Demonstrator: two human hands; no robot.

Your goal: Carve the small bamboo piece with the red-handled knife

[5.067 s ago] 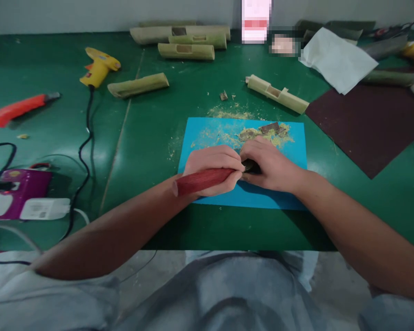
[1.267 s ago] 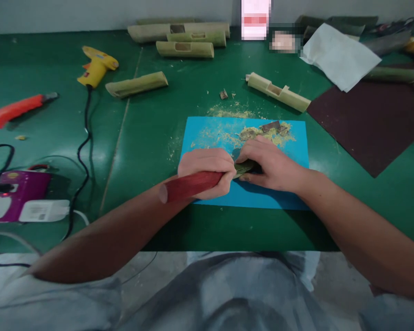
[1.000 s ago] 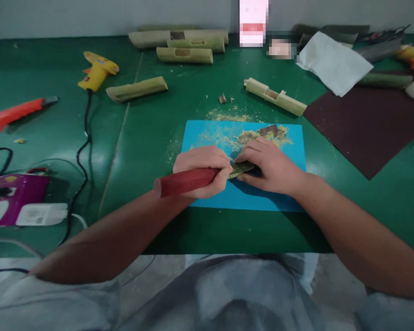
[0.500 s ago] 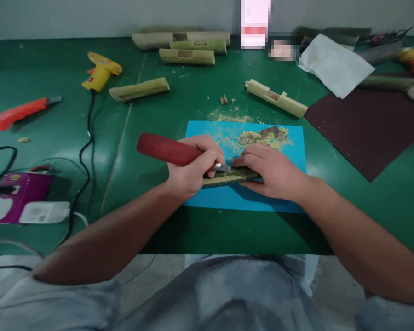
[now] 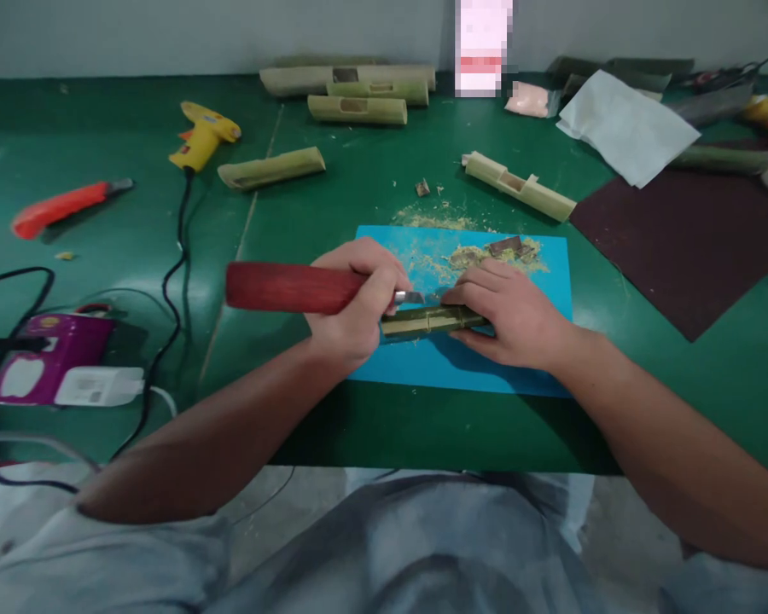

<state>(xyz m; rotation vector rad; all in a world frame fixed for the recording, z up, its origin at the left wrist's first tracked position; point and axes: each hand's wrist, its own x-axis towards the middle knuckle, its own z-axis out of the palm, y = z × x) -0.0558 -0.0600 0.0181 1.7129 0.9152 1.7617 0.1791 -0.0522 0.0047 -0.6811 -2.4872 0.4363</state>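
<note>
My left hand (image 5: 358, 298) is closed round a carving knife (image 5: 282, 287) with a thick red wooden handle. Its short metal blade points right, just above a split bamboo piece (image 5: 428, 321). The bamboo lies level over a blue sheet (image 5: 461, 367), pale on its near side and green along the top. Gripping the bamboo's right end is my right hand (image 5: 512, 314), with fingers on the far side and thumb on the near side. The right hand covers that end. Pale shavings and dark scraps (image 5: 505, 247) lie on the sheet beyond the hands.
At left are a yellow glue gun (image 5: 201, 136), an orange-handled cutter (image 5: 64, 207) and a purple power box (image 5: 51, 354) with cables. Cut bamboo tubes (image 5: 358, 109) lie at the back, another notched tube (image 5: 518, 185) nearer. Brown sandpaper (image 5: 678, 247) and white paper (image 5: 627, 128) lie right.
The knife has lifted slightly off the bamboo, and its handle has swung from slanting to nearly level. My right hand keeps its hold on the bamboo. The whole view has shifted a little.
</note>
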